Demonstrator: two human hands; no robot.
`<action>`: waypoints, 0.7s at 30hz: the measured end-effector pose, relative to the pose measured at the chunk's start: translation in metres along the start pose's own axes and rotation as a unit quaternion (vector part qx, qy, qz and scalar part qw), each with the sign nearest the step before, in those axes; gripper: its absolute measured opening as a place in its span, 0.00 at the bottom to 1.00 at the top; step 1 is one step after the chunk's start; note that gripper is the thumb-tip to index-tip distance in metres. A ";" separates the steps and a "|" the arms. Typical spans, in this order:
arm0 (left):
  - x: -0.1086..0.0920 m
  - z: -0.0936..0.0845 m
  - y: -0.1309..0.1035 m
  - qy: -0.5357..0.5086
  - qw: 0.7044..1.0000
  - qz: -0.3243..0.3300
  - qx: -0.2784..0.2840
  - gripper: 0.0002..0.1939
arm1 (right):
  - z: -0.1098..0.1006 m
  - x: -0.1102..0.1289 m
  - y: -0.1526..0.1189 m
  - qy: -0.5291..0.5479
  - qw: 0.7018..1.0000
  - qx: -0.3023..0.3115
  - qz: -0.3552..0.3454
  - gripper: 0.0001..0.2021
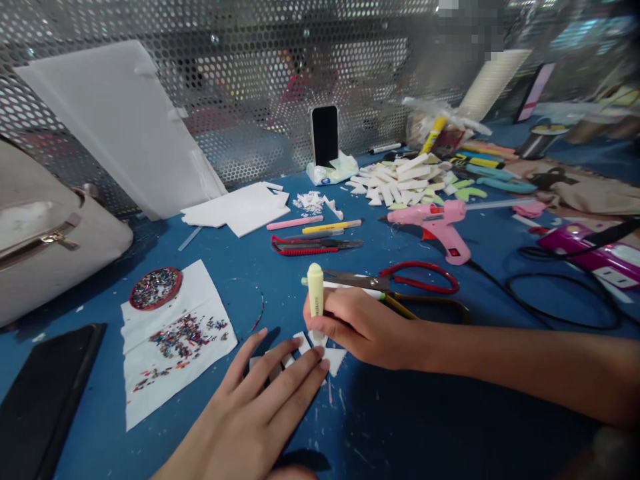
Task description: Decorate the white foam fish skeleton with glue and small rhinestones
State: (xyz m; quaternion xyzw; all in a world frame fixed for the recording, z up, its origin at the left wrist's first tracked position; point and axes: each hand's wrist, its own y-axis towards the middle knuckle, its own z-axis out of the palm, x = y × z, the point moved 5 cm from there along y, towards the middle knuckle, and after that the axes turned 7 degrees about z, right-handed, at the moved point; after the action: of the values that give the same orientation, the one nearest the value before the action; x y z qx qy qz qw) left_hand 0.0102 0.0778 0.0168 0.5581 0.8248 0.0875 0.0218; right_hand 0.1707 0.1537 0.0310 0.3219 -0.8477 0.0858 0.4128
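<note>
My right hand (367, 327) grips a pale yellow highlighter (315, 287), its capped-looking rounded end pointing up and its lower end hidden by my fingers. Under it lie small white foam-like pieces (336, 360) on the blue table. My left hand (270, 400) is spread flat, fingertips resting on these pieces and partly covering them. Just behind my right hand are scissors with red handles (425, 275) and a white pen with a green end (357, 290). A red utility knife (313, 247) lies farther back.
A pink glue gun (440, 223) with a black cord stands right of centre. Behind it is a heap of white cut pieces (405, 180). Beads lie on a white paper (205, 287) at left, near a dark phone (47, 393) and a pale bag (60, 233). Another phone (325, 137) stands upright.
</note>
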 end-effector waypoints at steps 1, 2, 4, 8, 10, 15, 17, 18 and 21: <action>0.000 0.000 0.000 -0.002 1.000 -0.001 -0.002 0.43 | 0.000 0.000 0.000 -0.002 1.000 0.000 0.000 0.10; 0.000 -0.001 0.000 -0.003 1.000 -0.002 -0.006 0.42 | 0.000 0.000 0.000 -0.003 1.000 -0.002 0.000 0.09; 0.001 -0.002 0.001 -0.005 1.000 -0.007 -0.013 0.42 | 0.001 0.000 0.000 -0.002 1.000 -0.003 0.001 0.08; 0.001 -0.004 0.002 -0.002 1.000 0.011 -0.002 0.42 | 0.001 -0.002 0.000 -0.013 1.000 0.004 0.019 0.10; 0.001 -0.004 0.002 -0.002 1.000 0.012 -0.003 0.41 | 0.002 -0.004 0.000 -0.021 0.999 0.009 0.027 0.11; 0.000 -0.002 0.002 -0.006 1.000 -0.005 -0.010 0.41 | 0.003 -0.006 0.000 -0.025 0.999 0.012 0.042 0.12; 0.000 -0.002 0.002 -0.006 1.000 -0.007 -0.011 0.41 | 0.003 -0.006 0.001 -0.022 0.998 0.010 0.054 0.12; 0.000 -0.002 0.002 -0.005 1.000 -0.007 -0.014 0.41 | 0.003 -0.006 0.001 -0.022 0.998 0.011 0.057 0.13; 0.000 -0.002 0.002 -0.002 1.000 -0.007 -0.018 0.41 | 0.004 -0.004 0.001 -0.032 0.998 0.022 0.048 0.13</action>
State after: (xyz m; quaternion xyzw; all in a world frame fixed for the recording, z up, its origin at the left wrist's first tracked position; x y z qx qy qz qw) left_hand 0.0115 0.0782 0.0195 0.5520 0.8270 0.1009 0.0336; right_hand 0.1695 0.1546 0.0262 0.2928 -0.8728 0.1136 0.3737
